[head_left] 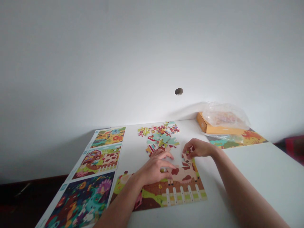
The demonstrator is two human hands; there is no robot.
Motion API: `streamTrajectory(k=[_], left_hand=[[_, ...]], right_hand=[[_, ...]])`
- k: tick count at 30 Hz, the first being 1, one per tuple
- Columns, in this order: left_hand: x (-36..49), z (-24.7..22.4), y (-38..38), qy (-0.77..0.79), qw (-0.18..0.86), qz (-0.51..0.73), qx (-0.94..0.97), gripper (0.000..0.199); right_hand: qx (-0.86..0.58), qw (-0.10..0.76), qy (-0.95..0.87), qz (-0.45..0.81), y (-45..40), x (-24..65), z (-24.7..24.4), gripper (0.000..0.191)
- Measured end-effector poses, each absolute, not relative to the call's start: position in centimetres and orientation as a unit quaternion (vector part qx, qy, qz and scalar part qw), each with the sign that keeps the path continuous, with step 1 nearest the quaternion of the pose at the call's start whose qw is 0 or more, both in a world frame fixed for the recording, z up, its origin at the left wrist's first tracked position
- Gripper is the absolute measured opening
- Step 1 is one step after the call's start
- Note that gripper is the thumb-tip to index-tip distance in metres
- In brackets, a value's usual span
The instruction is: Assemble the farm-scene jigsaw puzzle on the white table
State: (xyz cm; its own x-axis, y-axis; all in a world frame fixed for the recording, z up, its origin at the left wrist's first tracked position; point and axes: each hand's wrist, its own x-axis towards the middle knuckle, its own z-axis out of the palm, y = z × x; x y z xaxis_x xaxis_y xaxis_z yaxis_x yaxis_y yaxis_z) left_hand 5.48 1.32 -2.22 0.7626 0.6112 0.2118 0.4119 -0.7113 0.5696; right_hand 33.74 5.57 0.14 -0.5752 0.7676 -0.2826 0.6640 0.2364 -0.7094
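Note:
On the white table lies a part-built jigsaw puzzle (174, 190) showing a brown-spotted cow above a white picket fence. My left hand (154, 166) rests over its upper edge, fingers spread, with no piece clearly held. My right hand (198, 148) pinches a cow-patterned puzzle piece (186, 157) just above the assembled section. Beyond both hands, a heap of loose puzzle pieces (159, 136) lies in a colourful jumble, some overlapping. The part of the puzzle under my left palm is hidden.
Several illustrated picture cards (102, 161) lie in a column along the left side of the white table (261, 171). At the back right sit an orange box (219, 129), a clear plastic bag (224, 115) and another picture card (239, 141). A white wall rises behind.

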Motion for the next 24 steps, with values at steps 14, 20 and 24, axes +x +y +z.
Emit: streamTrajectory(k=[14,20,24], left_hand=[[5.5,-1.8,1.2,0.289,0.267,0.189,0.9,0.027],[5.6,-2.0,1.3,0.294,0.264,0.188,0.899,0.027],[5.5,-2.0,1.3,0.295,0.263,0.186,0.899,0.026]], right_hand=[[-0.498,-0.015,-0.809,0.313,4.7,32.4,0.6,0.037],[-0.494,-0.021,-0.822,0.283,4.6,32.4,0.6,0.031],[-0.488,-0.008,-0.82,0.299,4.6,32.5,0.5,0.03]])
